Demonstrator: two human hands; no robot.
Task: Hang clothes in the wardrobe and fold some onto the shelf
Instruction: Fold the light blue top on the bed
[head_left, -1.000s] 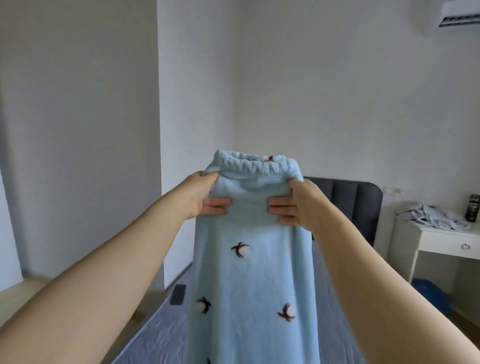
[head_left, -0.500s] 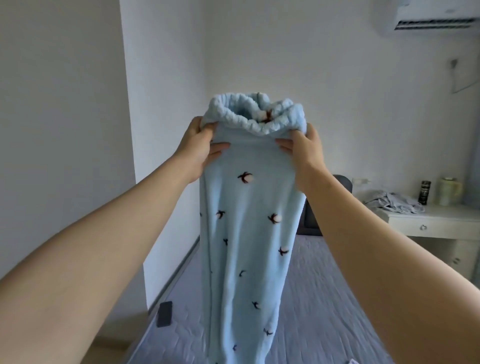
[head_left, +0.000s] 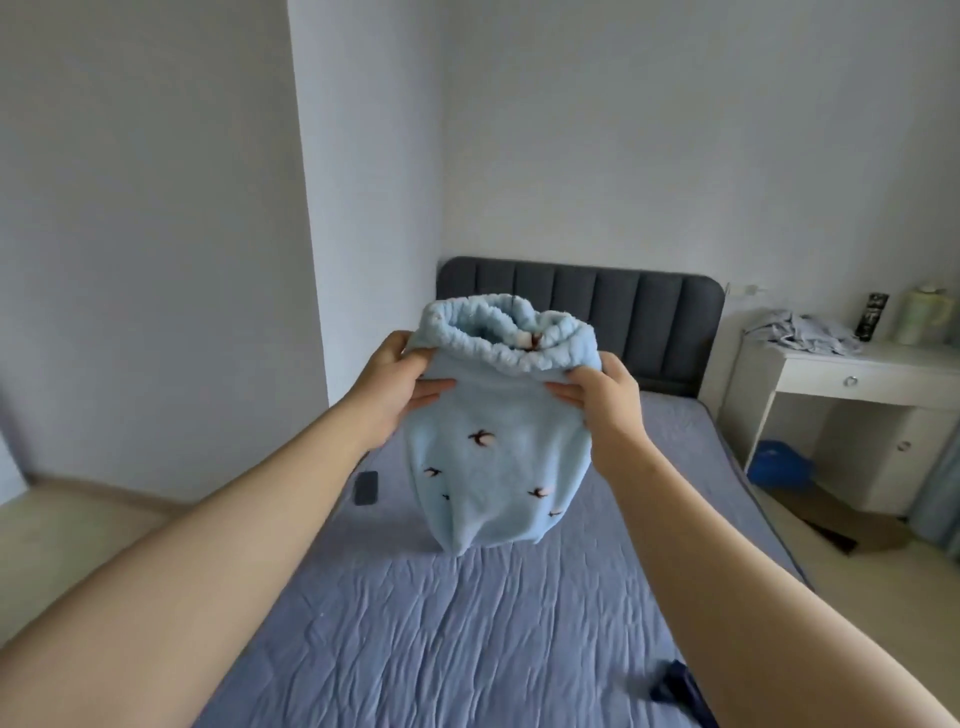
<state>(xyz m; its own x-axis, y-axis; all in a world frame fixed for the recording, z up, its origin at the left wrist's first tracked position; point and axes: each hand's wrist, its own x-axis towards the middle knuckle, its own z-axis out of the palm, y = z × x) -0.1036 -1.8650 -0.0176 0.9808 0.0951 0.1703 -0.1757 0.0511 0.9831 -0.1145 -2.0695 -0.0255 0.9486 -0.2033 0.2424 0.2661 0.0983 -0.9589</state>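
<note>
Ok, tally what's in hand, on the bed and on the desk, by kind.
Fabric pieces: 2, light blue garment gripped by left hand and right hand, crumpled pale cloth on the desk.
Containers: 2, black can and pale green jug.
Phones: 1, dark phone on the bed.
Unclear dark blue item: 1, at the bed's near edge.
Total: 6.

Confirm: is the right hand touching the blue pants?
Touching. Head view shows the right hand pinching the blue pants just under the waistband.
</note>
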